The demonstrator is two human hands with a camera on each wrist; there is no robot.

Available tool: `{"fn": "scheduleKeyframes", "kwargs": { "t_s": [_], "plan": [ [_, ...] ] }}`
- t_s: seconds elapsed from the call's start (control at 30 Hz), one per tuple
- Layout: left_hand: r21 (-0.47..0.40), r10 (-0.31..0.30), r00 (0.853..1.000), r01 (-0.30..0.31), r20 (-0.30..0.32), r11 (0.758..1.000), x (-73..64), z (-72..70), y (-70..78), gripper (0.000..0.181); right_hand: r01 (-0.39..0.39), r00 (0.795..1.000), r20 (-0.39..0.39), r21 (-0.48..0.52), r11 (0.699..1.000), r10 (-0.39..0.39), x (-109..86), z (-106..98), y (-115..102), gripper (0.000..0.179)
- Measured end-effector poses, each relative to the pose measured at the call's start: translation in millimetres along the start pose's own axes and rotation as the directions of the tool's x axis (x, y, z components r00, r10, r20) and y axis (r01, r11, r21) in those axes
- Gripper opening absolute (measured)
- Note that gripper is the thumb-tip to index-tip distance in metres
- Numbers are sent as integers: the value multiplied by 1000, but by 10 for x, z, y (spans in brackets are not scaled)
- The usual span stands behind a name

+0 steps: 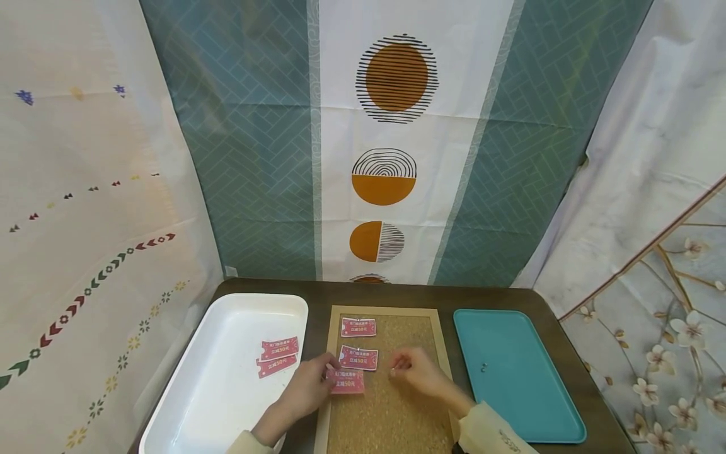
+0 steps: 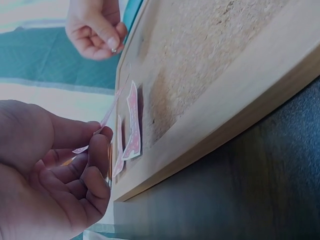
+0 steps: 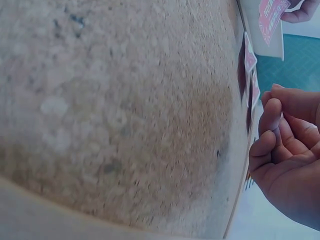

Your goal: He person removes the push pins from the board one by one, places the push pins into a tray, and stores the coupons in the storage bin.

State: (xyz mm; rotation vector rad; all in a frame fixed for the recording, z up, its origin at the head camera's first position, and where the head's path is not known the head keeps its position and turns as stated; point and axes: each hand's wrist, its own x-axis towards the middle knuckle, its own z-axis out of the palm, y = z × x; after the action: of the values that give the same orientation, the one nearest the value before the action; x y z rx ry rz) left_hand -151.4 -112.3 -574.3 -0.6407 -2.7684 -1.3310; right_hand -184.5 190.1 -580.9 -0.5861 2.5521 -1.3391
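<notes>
My left hand (image 1: 309, 381) pinches a pink paper coupon (image 1: 347, 382) by its left edge, holding it above the left part of the framed corkboard (image 1: 391, 416). Two more pink coupons, an upper one (image 1: 358, 327) and a lower one (image 1: 358, 359), are fixed on the board with a small pin at each top edge. Over the board's right half is my right hand (image 1: 416, 372), thumb and forefinger together. In the left wrist view a tiny shiny pin (image 2: 114, 50) shows at the right hand's fingertips. The right wrist view hides it behind the fingers.
Left of the board, a white tray (image 1: 227, 359) holds two overlapping pink coupons (image 1: 278, 356). On the right lies a teal tray (image 1: 518, 378) with a few tiny metal pins (image 1: 484, 367). Patterned curtains (image 1: 261, 157) hang behind the dark table (image 1: 320, 293).
</notes>
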Motion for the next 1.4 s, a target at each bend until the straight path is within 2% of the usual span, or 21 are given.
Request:
{"fn": "scheduleKeyframes", "kwargs": {
  "t_s": [0.03, 0.13, 0.17, 0.27, 0.33, 0.5, 0.7, 0.93, 1.1, 1.4],
  "plan": [
    [3, 12, 1000, -12, -9, 1000, 3, -4, -11, 17, 2, 1000, -4, 3, 1000, -2, -4, -16, 12, 7],
    [18, -30, 1000, 30, -6, 999, 24, -39, 20, 18, 2, 1000, -18, -13, 1000, -2, -18, -62, 35, 6],
    [21, -83, 997, 83, 4, 996, 18, -87, 148, 20, 4, 1000, -24, -21, 1000, -4, -21, -75, 44, 6],
    [35, -142, 990, 142, 13, 989, 33, -116, 192, 20, 2, 999, -34, -49, 999, -4, -40, -101, 75, 6],
    [35, -155, 988, 155, 5, 987, 37, -132, 203, 19, -8, 999, -39, -64, 998, 6, -56, -114, 96, 6],
    [41, -170, 985, 171, -15, 984, 66, -176, 215, 19, -47, 998, -32, -64, 997, 45, -114, -174, 133, 6],
    [-1, -185, 982, 185, -21, 983, 139, -256, 270, 22, -72, 996, -52, -73, 995, 68, -170, -261, 171, 7],
    [-22, -218, 975, 217, -49, 976, 194, -341, 304, 20, -79, 993, -88, -87, 993, 72, -196, -329, 204, 4],
    [-22, -210, 976, 209, -62, 978, 217, -380, 298, 21, -69, 992, -115, -92, 993, 58, -214, -388, 230, 4],
    [10, -229, 967, 232, -113, 973, 228, -456, 285, 20, -64, 990, -134, -70, 996, 54, -243, -445, 282, 5]
  ]
}}
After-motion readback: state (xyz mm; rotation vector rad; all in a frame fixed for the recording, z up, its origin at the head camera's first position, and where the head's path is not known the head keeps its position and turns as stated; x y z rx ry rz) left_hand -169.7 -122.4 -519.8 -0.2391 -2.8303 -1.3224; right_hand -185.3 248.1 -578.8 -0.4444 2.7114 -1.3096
